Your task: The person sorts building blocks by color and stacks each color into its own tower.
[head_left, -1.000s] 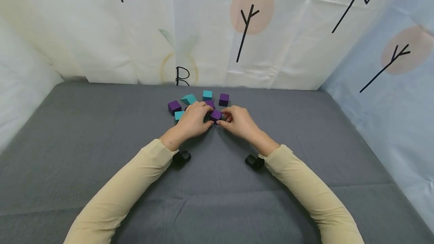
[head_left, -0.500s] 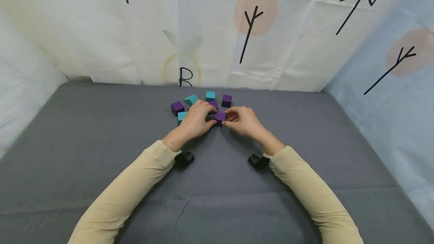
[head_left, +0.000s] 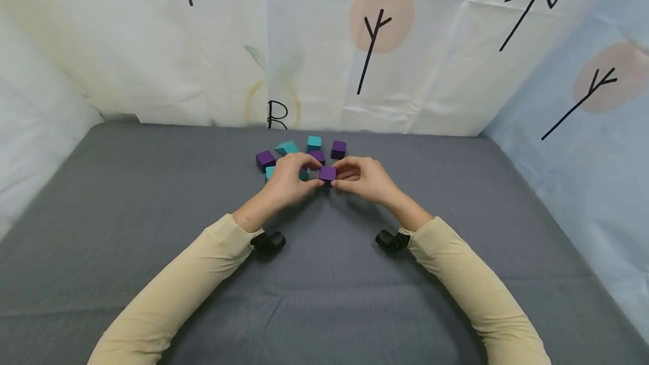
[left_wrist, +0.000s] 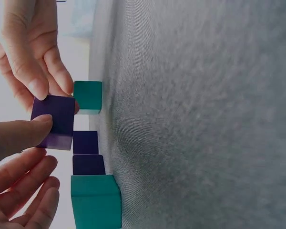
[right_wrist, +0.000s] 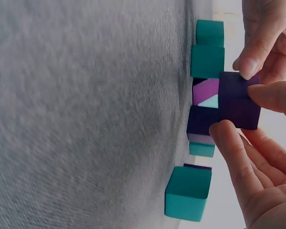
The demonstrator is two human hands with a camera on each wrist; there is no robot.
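Note:
Off the table, a purple cube (head_left: 327, 173) is held between both hands. My left hand (head_left: 289, 180) pinches it from the left, with its thumb (left_wrist: 26, 133) lying on one face in the left wrist view. From the right, my right hand (head_left: 366, 180) grips the same cube by thumb and fingertips. Just behind it sits another purple cube (head_left: 317, 156) on the cloth. In the right wrist view, the held purple cube (right_wrist: 238, 102) partly covers several blocks beyond it. A teal block (head_left: 303, 175) shows in the gap of the left hand's fingers.
Around the hands lie a teal wedge (head_left: 287, 147), a teal cube (head_left: 314, 143), a purple cube at the back right (head_left: 338, 150) and a purple cube at the left (head_left: 265, 160). Grey cloth (head_left: 431, 185) covers the table. Printed curtains (head_left: 314, 44) stand behind it.
The held purple cube has turned so that its front edge lies squarer to me. My left fingers have shifted slightly, baring a teal block behind them. The view has swung a little.

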